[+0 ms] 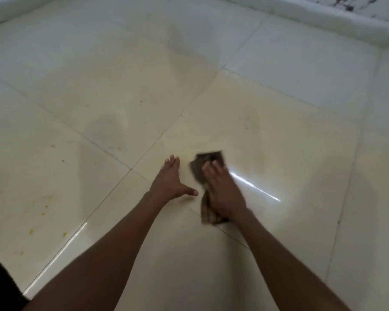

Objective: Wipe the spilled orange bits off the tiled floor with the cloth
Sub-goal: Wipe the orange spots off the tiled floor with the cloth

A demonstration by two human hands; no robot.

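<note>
A brown cloth [210,158] lies flat on the cream tiled floor [126,104] near the middle of the view. My right hand [222,189] presses down on it, fingers spread over the fabric; the cloth is blurred. My left hand [172,180] rests flat on the bare tile just left of the cloth, fingers apart, thumb pointing toward it, holding nothing. Small orange bits [31,231] are scattered on the tiles at the left, with fainter specks [182,114] farther ahead along a grout line.
A pale wall base [323,21] runs along the far right and another along the far left corner. A dark shape [0,286], maybe clothing, sits at the bottom left edge. Bright light streaks reflect off the glossy tiles.
</note>
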